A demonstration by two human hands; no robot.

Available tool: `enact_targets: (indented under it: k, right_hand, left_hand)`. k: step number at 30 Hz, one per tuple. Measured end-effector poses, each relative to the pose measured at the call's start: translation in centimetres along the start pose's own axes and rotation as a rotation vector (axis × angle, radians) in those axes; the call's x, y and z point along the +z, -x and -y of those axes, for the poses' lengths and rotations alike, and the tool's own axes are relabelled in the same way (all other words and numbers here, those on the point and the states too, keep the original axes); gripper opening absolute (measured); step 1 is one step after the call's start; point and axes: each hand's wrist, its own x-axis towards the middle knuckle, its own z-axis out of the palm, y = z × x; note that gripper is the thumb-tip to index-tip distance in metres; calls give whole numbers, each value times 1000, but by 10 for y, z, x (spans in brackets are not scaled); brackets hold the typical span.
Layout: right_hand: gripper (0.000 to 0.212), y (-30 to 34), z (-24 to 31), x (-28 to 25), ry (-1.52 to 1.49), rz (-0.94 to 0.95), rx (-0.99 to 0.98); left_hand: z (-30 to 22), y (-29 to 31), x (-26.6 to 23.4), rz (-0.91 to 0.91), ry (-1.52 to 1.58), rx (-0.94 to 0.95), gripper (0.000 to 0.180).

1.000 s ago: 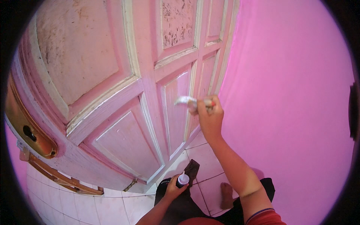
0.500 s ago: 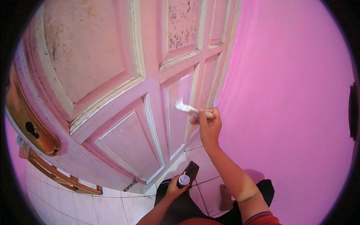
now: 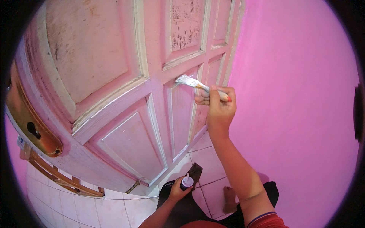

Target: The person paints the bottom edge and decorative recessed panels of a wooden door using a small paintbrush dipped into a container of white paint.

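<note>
A paintbrush [image 3: 189, 82] with white-coated bristles is pinched in my right hand [image 3: 220, 108], its handle end showing red past my fingers. The bristle tips meet the upper left part of a recessed panel on the pink panelled door [image 3: 154, 57]. Low in front of my lap, my left hand [image 3: 177, 191] is wrapped round a small dark cup [image 3: 186, 182] of whitish-lilac paint. A thin pale stick stands up out of that cup. The lower panels carry fresh-looking pale edges, while those above show brown stains and flaked patches.
A brass lock plate [image 3: 32, 125] with a keyhole is on the door's left edge. Behind it stands a brown wooden frame [image 3: 61, 181]. A bright pink wall [image 3: 292, 95] rises close on the right, and white tiles [image 3: 108, 212] cover the floor.
My right hand has moved up and slightly right with the paintbrush, taking the bristles from the panel's middle to its upper part. My left hand and the cup have stayed put.
</note>
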Motion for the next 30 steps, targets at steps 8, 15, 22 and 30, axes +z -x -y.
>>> enact_targets:
  k: [8, 15, 22, 30]
  right_hand:
    - [15, 56, -64, -57, 148, -34, 245]
    - [15, 20, -23, -20, 216, 21, 156]
    - [13, 14, -5, -2, -10, -71, 42]
    - [11, 69, -66, -62, 281, 31, 300]
  left_hand:
    - [-5, -4, 3, 19, 0, -2, 69]
    - [-4, -2, 1, -3, -36, 20, 68]
    - [-13, -3, 0, 0, -7, 12, 65]
    - [-11, -4, -1, 5, 3, 15, 64]
